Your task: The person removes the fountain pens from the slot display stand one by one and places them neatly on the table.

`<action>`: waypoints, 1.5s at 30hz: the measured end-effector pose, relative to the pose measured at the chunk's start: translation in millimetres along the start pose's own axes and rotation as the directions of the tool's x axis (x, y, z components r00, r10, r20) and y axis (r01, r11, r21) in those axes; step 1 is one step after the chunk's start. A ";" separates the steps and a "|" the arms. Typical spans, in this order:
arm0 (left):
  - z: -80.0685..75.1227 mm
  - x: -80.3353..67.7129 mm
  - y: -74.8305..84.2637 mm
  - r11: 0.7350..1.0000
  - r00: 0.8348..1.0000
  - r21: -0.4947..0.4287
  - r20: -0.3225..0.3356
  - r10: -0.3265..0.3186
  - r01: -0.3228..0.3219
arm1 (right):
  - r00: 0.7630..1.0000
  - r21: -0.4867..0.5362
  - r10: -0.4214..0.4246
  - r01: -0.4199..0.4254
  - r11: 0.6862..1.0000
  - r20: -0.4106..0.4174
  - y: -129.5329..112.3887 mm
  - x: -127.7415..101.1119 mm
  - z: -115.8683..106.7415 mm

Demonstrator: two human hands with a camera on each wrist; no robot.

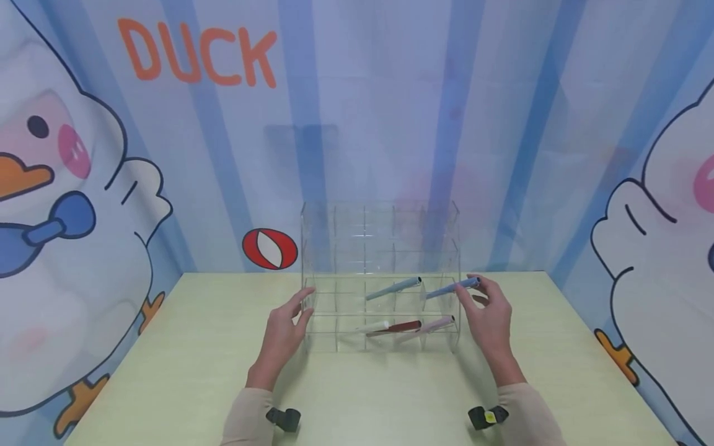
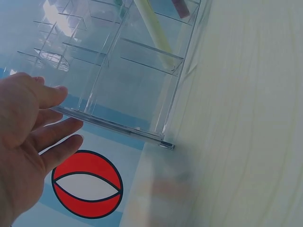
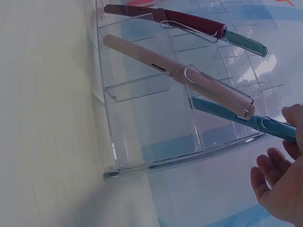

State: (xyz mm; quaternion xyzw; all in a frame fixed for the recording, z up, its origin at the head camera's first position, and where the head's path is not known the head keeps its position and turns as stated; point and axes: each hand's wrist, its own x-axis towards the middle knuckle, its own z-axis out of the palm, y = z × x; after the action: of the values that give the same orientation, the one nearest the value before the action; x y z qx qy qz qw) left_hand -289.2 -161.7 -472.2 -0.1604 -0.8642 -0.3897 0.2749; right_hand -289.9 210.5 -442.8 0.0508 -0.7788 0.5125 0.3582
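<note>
The blue pen (image 1: pixel 450 288), angled up toward the right, was pinched by the right hand (image 1: pixel 489 316); the left hand (image 1: pixel 283 331) was held open beside the clear rack (image 1: pixel 312 310).

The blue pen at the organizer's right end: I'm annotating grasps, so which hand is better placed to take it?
The right hand. Its fingertips sit at the cap end of the blue pen, on the clear organizer's right side. The left hand rests open at the far left wall.
</note>
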 end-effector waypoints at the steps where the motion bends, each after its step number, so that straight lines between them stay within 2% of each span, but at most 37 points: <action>1: -0.3 0.1 0.1 1.000 1.000 -0.002 0.002 0.000 0.000 | 1.000 0.004 0.003 -0.003 1.000 0.000 0.6 0.1 0.1; 5: -2.4 0.8 0.5 1.000 1.000 -0.008 0.008 0.000 0.000 | 1.000 0.014 -0.017 0.017 1.000 0.001 1.9 0.9 0.4; 12: -3.4 1.5 -0.3 1.000 1.000 -0.014 0.022 -0.016 0.016 | 0.998 0.048 -0.063 0.064 0.997 -0.016 -41.2 -0.9 -7.4; 28: -0.6 -0.2 -3.4 0.999 0.999 -0.027 0.031 -0.017 0.018 | 0.993 0.059 -0.087 0.092 0.994 -0.073 -51.8 2.5 -12.8; 36: -0.6 -2.8 -4.2 0.999 0.999 -0.032 0.044 -0.026 0.027 | 0.990 0.108 -0.095 0.106 0.988 -0.099 -54.6 3.2 -16.1; 45: -2.4 -0.6 -1.1 0.999 0.999 -0.032 0.047 -0.025 0.026 | 0.980 0.180 -0.161 0.179 0.967 -0.113 -68.1 7.0 -21.5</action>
State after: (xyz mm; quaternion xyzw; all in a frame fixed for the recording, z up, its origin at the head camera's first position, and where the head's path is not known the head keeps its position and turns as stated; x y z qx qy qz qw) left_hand -288.5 -164.2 -471.9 -0.1627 -0.8658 -0.4035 0.2472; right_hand -253.8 198.5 -381.9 0.1261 -0.7008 0.5533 0.4322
